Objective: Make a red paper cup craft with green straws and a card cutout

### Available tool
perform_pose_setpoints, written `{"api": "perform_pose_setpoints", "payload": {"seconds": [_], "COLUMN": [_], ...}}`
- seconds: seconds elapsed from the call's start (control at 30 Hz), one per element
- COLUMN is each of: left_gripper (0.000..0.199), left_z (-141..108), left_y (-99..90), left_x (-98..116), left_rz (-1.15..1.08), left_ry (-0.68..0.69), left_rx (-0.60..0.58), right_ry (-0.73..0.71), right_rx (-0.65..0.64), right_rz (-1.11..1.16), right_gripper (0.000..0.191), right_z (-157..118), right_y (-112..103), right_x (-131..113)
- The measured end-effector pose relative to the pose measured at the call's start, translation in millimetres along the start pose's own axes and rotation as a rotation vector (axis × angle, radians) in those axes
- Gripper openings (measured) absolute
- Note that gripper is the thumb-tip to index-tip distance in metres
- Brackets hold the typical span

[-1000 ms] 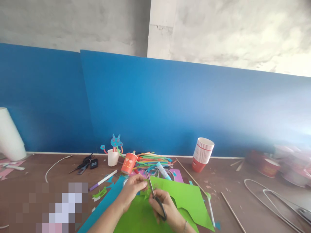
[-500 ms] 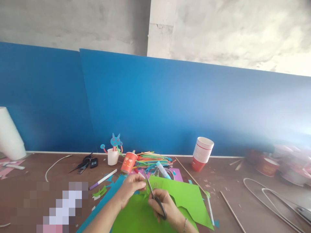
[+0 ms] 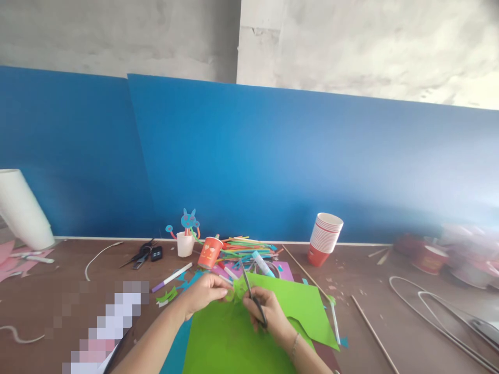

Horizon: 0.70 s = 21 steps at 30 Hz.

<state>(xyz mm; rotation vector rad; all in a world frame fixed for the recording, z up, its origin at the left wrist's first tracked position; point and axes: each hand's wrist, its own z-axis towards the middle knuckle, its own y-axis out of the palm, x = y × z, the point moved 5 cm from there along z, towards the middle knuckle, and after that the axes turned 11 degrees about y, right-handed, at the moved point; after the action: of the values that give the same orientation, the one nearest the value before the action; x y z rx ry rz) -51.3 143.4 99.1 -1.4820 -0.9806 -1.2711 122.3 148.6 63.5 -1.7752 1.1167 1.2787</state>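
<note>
My right hand (image 3: pixel 265 306) is closed on the handles of dark-handled scissors (image 3: pixel 257 304), whose blades point up and away. Beside it, my left hand (image 3: pixel 206 293) pinches a small green paper piece (image 3: pixel 231 295) between thumb and fingers, near the blades. Green paper sheets (image 3: pixel 234 343) lie beneath both hands, over a blue sheet (image 3: pixel 177 348). A glue stick (image 3: pixel 263 264) rests just beyond the scissors' tips.
Behind the hands are colourful sticks (image 3: pixel 245 250), a red cup (image 3: pixel 210 252) and a white cup (image 3: pixel 185 244) with a blue paper figure. Stacked cups (image 3: pixel 325 239) stand right of centre. Keys (image 3: pixel 144 253) and a marker (image 3: pixel 171 277) lie left; a wooden stick (image 3: pixel 374 332) lies right.
My left hand has shifted slightly left, away from the blades. The scissors have moved a little right with my right hand. The camera view has shifted slightly.
</note>
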Motion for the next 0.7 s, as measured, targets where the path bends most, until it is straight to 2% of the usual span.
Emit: {"api": "perform_pose_setpoints", "payload": {"seconds": [0.13, 0.27, 0.33, 0.5, 0.7], "left_gripper": [0.027, 0.031, 0.028, 0.029, 0.035], "left_z": [-20, -41, -48, -57, -63], "left_y": [11.2, 24.1, 27.8, 23.3, 37.9], "left_x": [-7, -18, -18, -5, -5], "left_rz": [0.226, 0.371, 0.423, 0.579, 0.855], "left_ry": [-0.016, -0.009, 0.066, 0.306, 0.402], "left_rx": [-0.1, -0.086, -0.072, 0.115, 0.008], "right_ry": [-0.041, -0.06, -0.062, -0.049, -0.077], "right_rx": [0.047, 0.04, 0.046, 0.126, 0.178], "right_rz": [0.041, 0.051, 0.06, 0.159, 0.243], "right_gripper": [0.041, 0.038, 0.035, 0.037, 0.039], "right_z": [-2, -4, -4, -4, -4], "right_y": [-2, 0, 0, -8, -15], "right_x": [-5, -6, -6, -4, -4]}}
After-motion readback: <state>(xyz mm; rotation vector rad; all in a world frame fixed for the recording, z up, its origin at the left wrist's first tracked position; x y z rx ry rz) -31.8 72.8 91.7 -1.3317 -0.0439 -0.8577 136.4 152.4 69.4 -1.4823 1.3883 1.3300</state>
